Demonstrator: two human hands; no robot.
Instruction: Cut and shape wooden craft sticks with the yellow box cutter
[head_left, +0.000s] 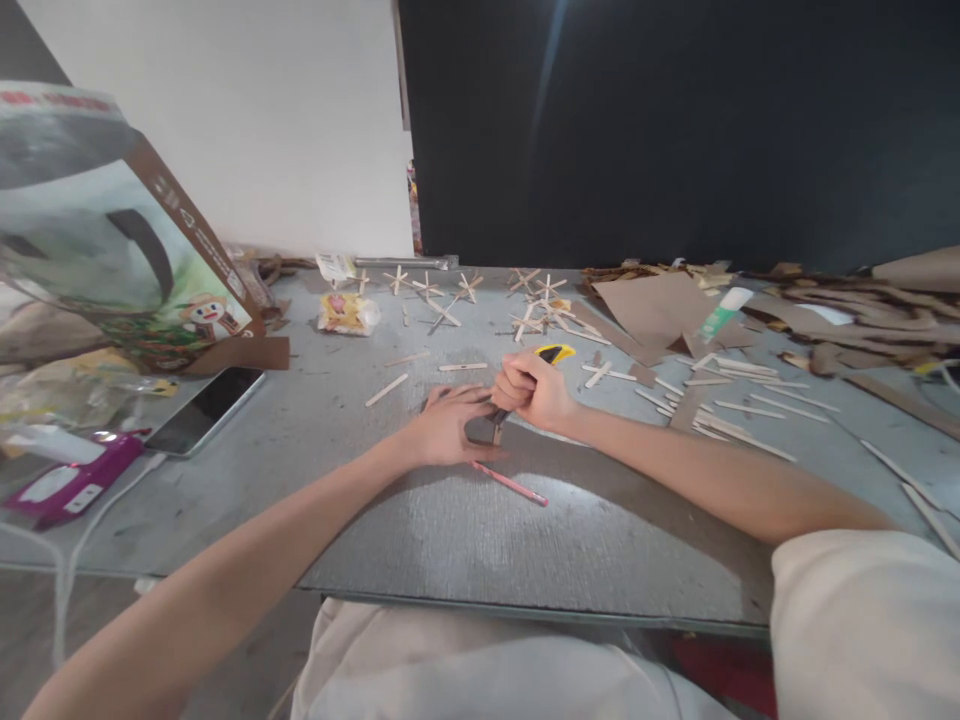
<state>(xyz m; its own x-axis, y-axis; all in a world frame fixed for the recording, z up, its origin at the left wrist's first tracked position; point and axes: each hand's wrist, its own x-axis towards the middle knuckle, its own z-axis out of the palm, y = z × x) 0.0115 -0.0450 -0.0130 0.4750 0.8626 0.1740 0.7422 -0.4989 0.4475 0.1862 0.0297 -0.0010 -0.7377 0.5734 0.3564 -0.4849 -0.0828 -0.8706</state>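
Observation:
In my right hand (531, 392) is a utility knife with a yellow and black handle (555, 353); the fist is closed around it, and its dark lower end slants down towards the table. My left hand (450, 425) lies low on the table just left of it, fingers stretched out and thumb apart, reaching around the knife's lower end. Whether something small is pressed under its fingers is hidden. Right below the left thumb lies a red pencil (517, 486). Loose craft sticks (463, 367) lie just beyond both hands.
Star-shaped stick assemblies (427, 288) stand along the back. Many loose sticks (742, 405), cardboard (645, 305) and a glue stick (724, 312) lie to the right. Left are a phone (206, 410), a purple glue gun (75, 480), a white cable (101, 510) and a snack packet (347, 314).

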